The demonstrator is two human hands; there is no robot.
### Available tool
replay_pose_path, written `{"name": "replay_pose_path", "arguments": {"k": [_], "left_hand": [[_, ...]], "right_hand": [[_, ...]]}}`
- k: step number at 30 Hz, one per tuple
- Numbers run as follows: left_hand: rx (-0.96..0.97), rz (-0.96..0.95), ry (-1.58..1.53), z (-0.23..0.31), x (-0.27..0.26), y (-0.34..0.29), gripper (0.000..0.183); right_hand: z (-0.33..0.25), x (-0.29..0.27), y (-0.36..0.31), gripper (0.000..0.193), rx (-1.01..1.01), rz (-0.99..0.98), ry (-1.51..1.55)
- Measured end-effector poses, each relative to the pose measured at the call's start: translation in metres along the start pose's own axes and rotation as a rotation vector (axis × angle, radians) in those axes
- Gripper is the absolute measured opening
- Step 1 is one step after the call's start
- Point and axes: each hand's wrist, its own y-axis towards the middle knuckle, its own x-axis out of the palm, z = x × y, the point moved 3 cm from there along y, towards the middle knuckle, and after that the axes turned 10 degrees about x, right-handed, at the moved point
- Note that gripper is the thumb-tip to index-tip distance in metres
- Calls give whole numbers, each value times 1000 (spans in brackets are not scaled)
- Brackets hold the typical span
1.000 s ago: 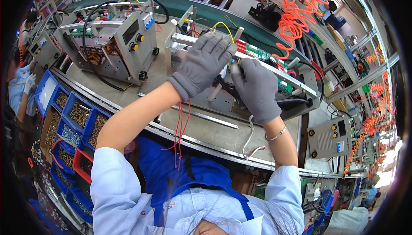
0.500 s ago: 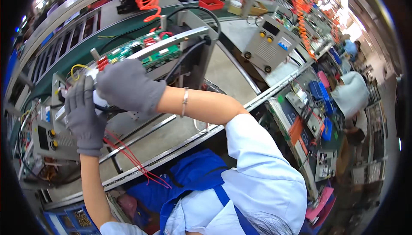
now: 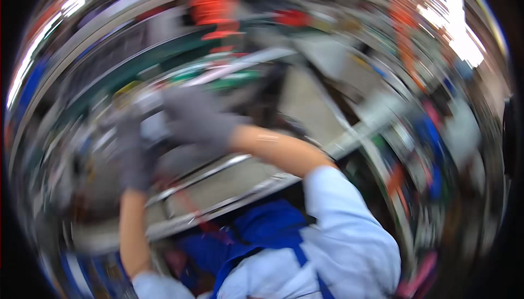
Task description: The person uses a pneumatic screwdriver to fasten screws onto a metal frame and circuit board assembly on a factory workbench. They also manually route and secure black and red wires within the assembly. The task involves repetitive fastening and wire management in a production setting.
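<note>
The view is smeared by motion. My left hand (image 3: 136, 154), in a grey glove, is raised at the left side of an open metal machine frame. Close beside it, my right hand (image 3: 197, 119), gloved the same way, reaches across from the right. A whitish part (image 3: 154, 126) shows between the two hands; whether either one grips it is lost in the blur. Behind my right hand lies a green circuit board (image 3: 234, 80) along a pale metal bar (image 3: 256, 58). Thin red wires (image 3: 191, 206) hang over the bench edge below my hands.
Orange coiled hoses (image 3: 215, 4) hang over the bench, with more at the right (image 3: 404, 20). A grey boxy unit (image 3: 360, 83) stands to the right, and a red tray (image 3: 292, 18) at the back. Another person (image 3: 461, 135) is at the far right. Blue bins (image 3: 82, 274) sit at lower left.
The whole view has shifted and blurred, so the bench and both hands appear farther right and slightly lower. My hands remain close together at the machine frame.
</note>
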Motion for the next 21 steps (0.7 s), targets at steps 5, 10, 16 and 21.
{"name": "replay_pose_path", "arguments": {"k": [5, 10, 16, 21], "left_hand": [[128, 81, -63, 17, -49, 15, 73], [-185, 173, -130, 39, -117, -37, 68], [-1061, 343, -537, 93, -64, -204, 29], [-1354, 388, -791, 120, -9, -277, 26]], "right_hand": [[-31, 18, -73, 13, 128, 29, 165], [2, 79, -149, 36, 493, -386, -35], [-35, 193, -153, 35, 395, -746, 217], [-52, 246, -153, 35, 453, -811, 284]]}}
